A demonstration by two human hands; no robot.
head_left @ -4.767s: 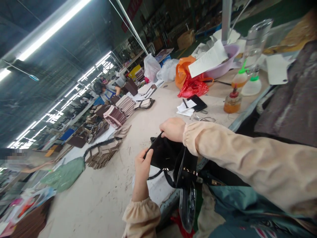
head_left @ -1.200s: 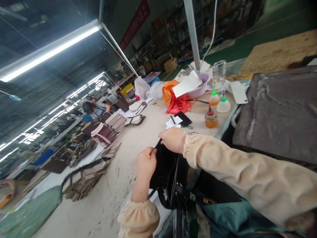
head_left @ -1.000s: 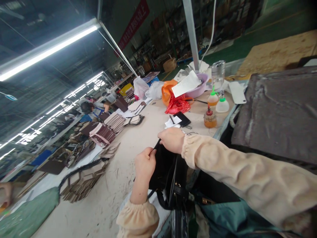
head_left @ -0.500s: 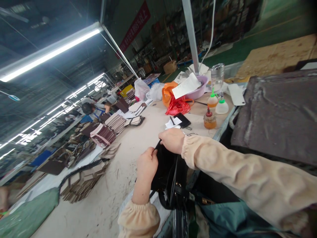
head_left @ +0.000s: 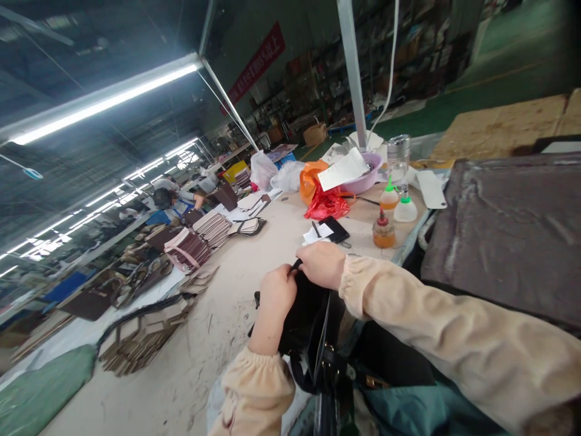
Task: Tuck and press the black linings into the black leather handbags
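Note:
A black bag (head_left: 302, 318) with straps and gold-coloured metal fittings lies at the near edge of the table, below my hands. My left hand (head_left: 278, 292) is closed on the bag's far edge, thumb pressed against the fingers. Close beside it, my right hand (head_left: 323, 263) pinches the same black edge. Both forearms wear cream sleeves. The hands hide part of the edge, and the bag's lower part merges with dark material near my lap.
Bottles of amber liquid (head_left: 384, 233), a black notebook (head_left: 334, 230) and red plastic (head_left: 327, 203) lie beyond my hands. Stacks of cut pieces (head_left: 188, 247) stand left, with a green bundle (head_left: 49, 381) nearer. A brown padded slab (head_left: 503, 236) is at right. A person (head_left: 175, 200) works farther back.
Both hands have shifted slightly right, still gripping the bag's edge, and are closer together. The edge between them now looks bunched. The view has tilted a little.

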